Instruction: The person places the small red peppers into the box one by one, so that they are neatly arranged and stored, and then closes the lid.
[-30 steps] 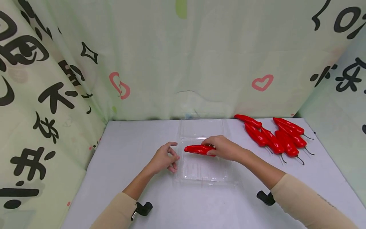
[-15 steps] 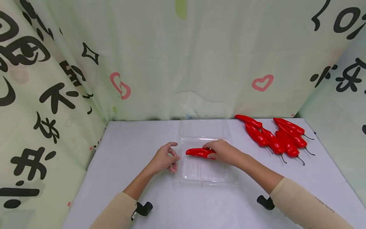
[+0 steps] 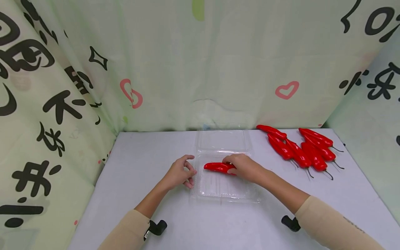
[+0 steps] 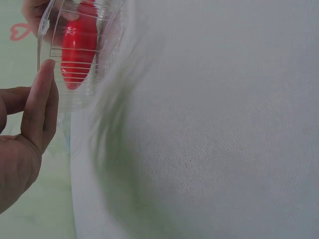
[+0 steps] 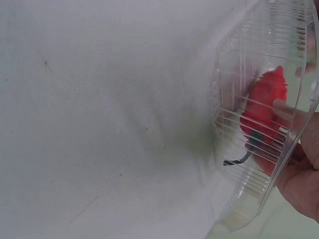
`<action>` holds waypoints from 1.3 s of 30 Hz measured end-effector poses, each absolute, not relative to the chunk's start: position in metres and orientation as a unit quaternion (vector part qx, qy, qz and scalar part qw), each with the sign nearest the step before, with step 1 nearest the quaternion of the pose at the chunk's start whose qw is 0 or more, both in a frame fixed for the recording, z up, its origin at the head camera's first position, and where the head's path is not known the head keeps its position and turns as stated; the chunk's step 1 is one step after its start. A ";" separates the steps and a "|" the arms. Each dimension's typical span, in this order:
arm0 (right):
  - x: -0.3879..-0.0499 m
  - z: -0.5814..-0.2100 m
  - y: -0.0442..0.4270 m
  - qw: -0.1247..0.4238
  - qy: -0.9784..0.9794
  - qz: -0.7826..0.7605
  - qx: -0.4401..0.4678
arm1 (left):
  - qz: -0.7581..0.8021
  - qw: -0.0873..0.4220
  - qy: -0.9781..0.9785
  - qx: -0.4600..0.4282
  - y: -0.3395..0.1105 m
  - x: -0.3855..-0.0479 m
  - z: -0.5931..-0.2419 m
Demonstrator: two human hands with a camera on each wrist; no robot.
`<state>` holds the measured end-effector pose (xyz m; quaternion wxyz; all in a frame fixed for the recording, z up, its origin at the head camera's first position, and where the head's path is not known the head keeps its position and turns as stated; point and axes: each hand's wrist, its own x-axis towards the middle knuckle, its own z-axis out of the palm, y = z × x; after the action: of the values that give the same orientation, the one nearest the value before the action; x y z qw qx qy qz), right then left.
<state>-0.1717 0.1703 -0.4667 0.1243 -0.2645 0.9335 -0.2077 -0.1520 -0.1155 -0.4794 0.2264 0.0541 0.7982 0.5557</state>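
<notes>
Inside the base of a clear plastic clamshell box (image 3: 223, 191), a red chili pepper (image 3: 215, 167) lies sideways. My right hand (image 3: 247, 168) grips its stem end from above with thumb and fingers. Through the clear wall in the right wrist view, the pepper (image 5: 264, 102) shows a dark curved stem. My left hand (image 3: 179, 172) is at the box's left edge with loosely bent fingers, holding nothing. In the left wrist view a fingertip of that hand (image 4: 30, 124) is at the box rim; whether it presses there I cannot tell.
Several more red chili peppers (image 3: 301, 154) lie in a group on the white table (image 3: 150, 152), right of the box. The raised clear lid (image 3: 222, 140) is at the box's far side. A printed curtain (image 3: 175, 69) hangs behind the table.
My right hand has lowered the pepper slightly toward me and to the right within the box. The left hand has stayed in place.
</notes>
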 end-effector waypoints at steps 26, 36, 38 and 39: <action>-0.158 -0.477 0.165 -0.003 0.954 -0.164 -0.253 | 0.550 0.229 0.802 0.047 -0.115 -0.152 -0.481; -0.162 -0.478 0.164 -0.036 0.952 -0.156 -0.262 | 0.548 0.225 0.804 0.052 -0.115 -0.153 -0.478; -0.162 -0.479 0.164 -0.038 0.951 -0.156 -0.263 | 0.547 0.224 0.805 0.053 -0.115 -0.153 -0.479; -0.162 -0.479 0.164 -0.038 0.952 -0.156 -0.262 | 0.547 0.224 0.805 0.054 -0.115 -0.154 -0.480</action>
<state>-0.1624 0.1642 -0.4791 -0.0380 -0.2622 0.9516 -0.1561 -0.1536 -0.1147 -0.4795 0.2238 0.0539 0.8047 0.5472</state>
